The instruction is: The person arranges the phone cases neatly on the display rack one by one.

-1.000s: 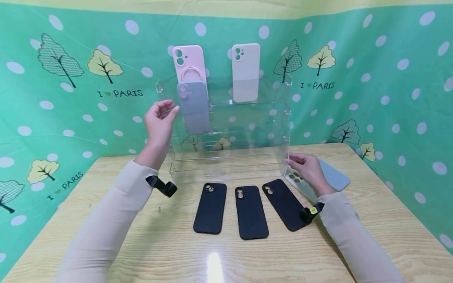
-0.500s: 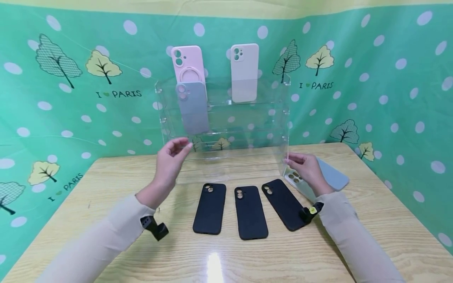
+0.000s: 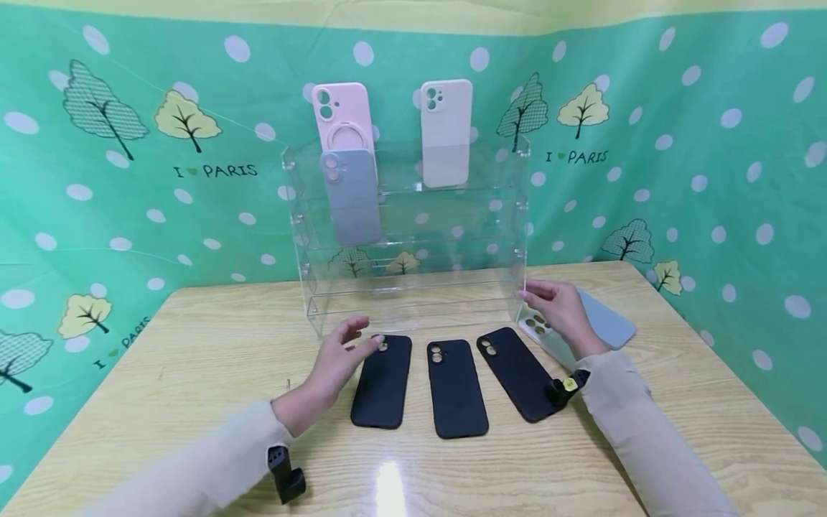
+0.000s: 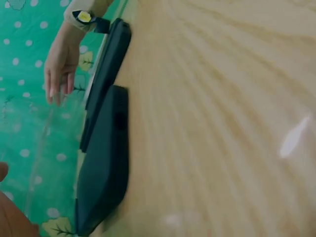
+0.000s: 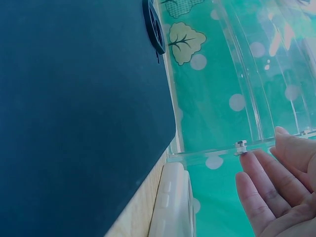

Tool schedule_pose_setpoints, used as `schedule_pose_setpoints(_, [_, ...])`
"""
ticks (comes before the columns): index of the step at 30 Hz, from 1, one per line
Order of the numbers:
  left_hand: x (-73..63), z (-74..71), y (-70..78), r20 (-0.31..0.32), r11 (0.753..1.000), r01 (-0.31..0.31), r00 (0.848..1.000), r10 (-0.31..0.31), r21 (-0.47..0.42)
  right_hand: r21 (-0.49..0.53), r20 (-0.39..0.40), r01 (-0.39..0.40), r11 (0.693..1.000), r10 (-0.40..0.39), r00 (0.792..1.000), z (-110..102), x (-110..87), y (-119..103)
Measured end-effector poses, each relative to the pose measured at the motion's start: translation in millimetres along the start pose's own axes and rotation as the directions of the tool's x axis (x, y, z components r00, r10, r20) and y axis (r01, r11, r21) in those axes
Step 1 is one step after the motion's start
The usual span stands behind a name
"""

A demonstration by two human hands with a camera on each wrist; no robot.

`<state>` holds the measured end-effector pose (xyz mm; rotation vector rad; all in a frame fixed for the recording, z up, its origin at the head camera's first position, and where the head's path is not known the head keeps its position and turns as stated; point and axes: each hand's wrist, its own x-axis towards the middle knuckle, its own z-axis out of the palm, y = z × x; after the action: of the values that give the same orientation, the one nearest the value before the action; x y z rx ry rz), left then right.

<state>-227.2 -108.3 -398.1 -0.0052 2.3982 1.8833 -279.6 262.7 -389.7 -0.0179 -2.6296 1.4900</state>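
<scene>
My left hand (image 3: 334, 365) is over the upper end of the leftmost black phone case (image 3: 381, 391), fingers apart and thumb tip at its camera cutout. With thumb and fingers my right hand (image 3: 561, 312) pinches the right side panel of a clear acrylic display rack (image 3: 413, 287); the right wrist view shows these fingertips by a metal screw (image 5: 240, 146). Two more black cases, a middle one (image 3: 459, 391) and a right one (image 3: 520, 373), lie flat on the table. On the rack stand a pink case (image 3: 345, 108), a grey-blue case (image 3: 353, 197) and a white case (image 3: 447, 133).
Under and beside my right hand lie a white case (image 3: 535, 324) with several camera holes and a light blue case (image 3: 607, 323). A green patterned cloth (image 3: 213, 215) hangs behind the wooden table (image 3: 194, 345).
My left hand has come down from beside the grey-blue case, past the rack's left side, to the leftmost black case. The right hand stays at the rack's panel.
</scene>
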Motion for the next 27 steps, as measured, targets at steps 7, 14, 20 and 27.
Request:
schedule_pose_setpoints(7, [-0.3,8.1,-11.4,0.053,0.996,0.07,0.996,-0.073,0.057,-0.004,0.003,0.005,1.0,-0.005,1.0,0.0,-0.1,-0.5])
schedule_pose_setpoints(14, [3.8,11.4,-19.5,0.039,0.995,0.061,0.997,-0.064,0.079,-0.009,0.009,-0.006,1.0,0.006,1.0,-0.8,-0.3,0.3])
schedule_pose_setpoints(20, [6.0,12.8,-24.5,0.035,0.99,0.038,0.998,-0.043,0.135,-0.014,0.009,-0.015,1.0,0.015,1.0,-0.7,0.3,2.1])
schedule_pose_setpoints(27, [7.5,13.0,-25.3,0.018,0.98,0.023,0.999,-0.028,0.195,-0.012,0.005,-0.01,1.0,0.01,1.0,-0.8,0.6,1.0])
